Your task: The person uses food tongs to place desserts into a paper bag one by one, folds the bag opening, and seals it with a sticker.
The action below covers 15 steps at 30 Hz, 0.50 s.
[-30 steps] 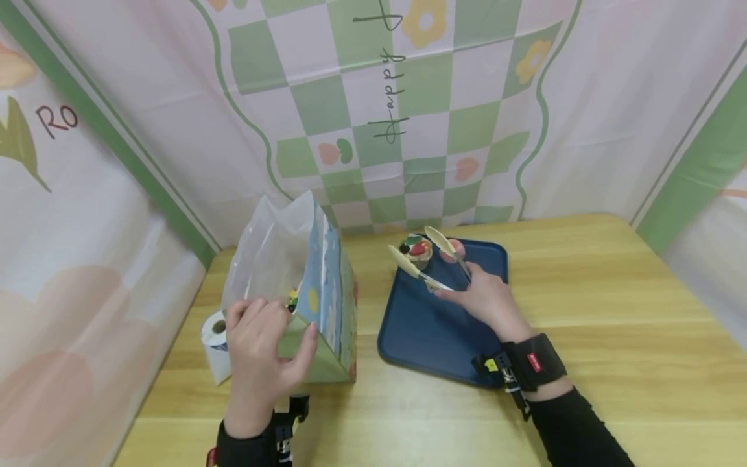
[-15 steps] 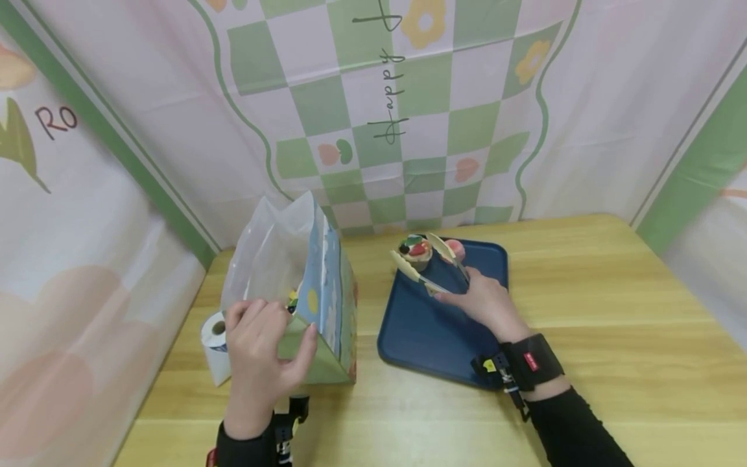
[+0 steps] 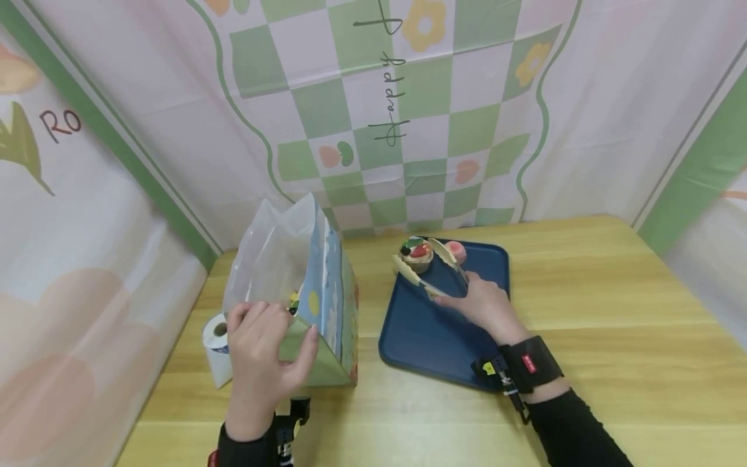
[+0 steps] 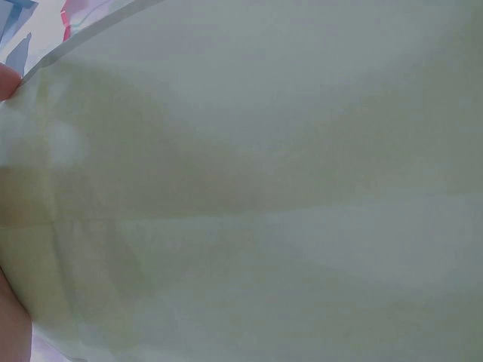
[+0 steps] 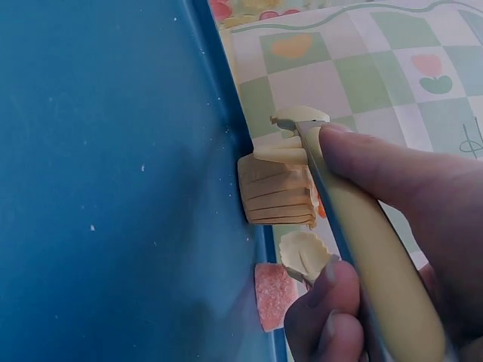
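In the head view my right hand holds tongs with cream-coloured scalloped tips. The spread tips stand on either side of a fruit-topped cupcake at the back left of a blue tray. In the right wrist view, thumb and fingers grip the tongs' handle, and one tip lies against the cupcake's pleated side. A pink round piece sits right beside the cupcake. My left hand grips the near rim of a printed paper bag with its mouth open; the bag's pale wall fills the left wrist view.
Something small, yellow and dark, shows inside the bag. A white paper roll stands left of the bag. Behind the wooden table hangs a checked green-and-white cloth. Bare tabletop lies right of the tray.
The tongs have come down slightly, and their right tip has dropped beside the cupcake, between it and the pink piece. My left hand keeps its hold on the bag.
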{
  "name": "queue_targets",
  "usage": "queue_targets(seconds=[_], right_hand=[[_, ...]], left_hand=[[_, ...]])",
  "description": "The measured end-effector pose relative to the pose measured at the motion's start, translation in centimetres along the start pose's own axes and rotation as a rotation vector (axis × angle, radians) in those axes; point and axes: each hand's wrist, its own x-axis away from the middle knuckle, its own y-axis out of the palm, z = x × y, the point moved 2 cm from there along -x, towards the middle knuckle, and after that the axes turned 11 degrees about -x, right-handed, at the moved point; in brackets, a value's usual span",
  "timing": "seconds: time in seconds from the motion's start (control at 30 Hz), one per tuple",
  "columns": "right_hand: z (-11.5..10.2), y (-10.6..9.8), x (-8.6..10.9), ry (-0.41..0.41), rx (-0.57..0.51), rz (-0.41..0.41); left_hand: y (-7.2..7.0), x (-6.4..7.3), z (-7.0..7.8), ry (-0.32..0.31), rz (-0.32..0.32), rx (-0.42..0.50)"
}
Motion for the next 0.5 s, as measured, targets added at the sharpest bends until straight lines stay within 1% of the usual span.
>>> queue_targets(seconds=[0.17,0.5], right_hand=[[-0.02,0.16,0.03,0.007,-0.028,-0.017],[-0.26,0.3,0.21,-0.01,-0.029,-0.026]], left_hand=[[0.01,0.0,0.04,0.0,0.005,-0.004],[-0.07,-0.15,0.17,0.005,0.01,-0.004]])
